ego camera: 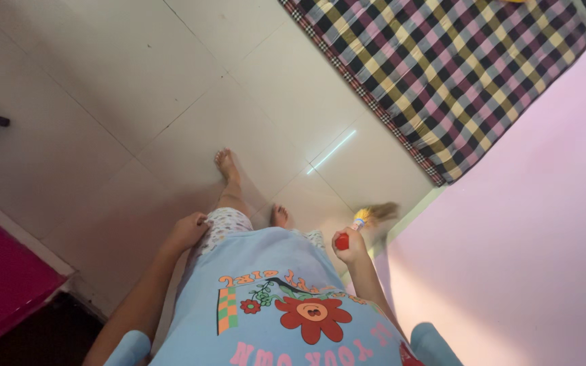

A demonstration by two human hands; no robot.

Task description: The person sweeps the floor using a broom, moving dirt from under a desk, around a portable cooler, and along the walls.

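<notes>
I stand on a big pale tiled floor (103, 102); a pink wall (530, 224) runs down my right side, and a checked mat (442, 68) of many colours lies flat on the tiles, up ahead by that wall; a dark pink block of furniture (1, 278) sits low on my left; my blue shirt (272, 298) with a red flower fills the bottom of what I see, and my two bare feet (227, 166) are on the tiles, one out in front of the other; my right hand (351, 245) is closed tight around the red handle of a small broom (364, 220); its brush end points down and away, to the strip of floor near where the tiles meet the wall, and it looks blurry, so I think it is swinging; I cannot tell if the bristles touch the floor; my left hand (188, 230) holds nothing; its fingers curl softly and rest on my leg by my patterned shorts (228, 224); I think I am sweeping the edge by the wall; to do it well I should bend lower so the bristles lie flat on the tiles; I should make short, gentle strokes that pull the dust away from the wall and out to the open floor; I should keep my grip firm but my wrist loose; I should keep the brush off the mat's edge, and keep my feet behind the brush.
</notes>
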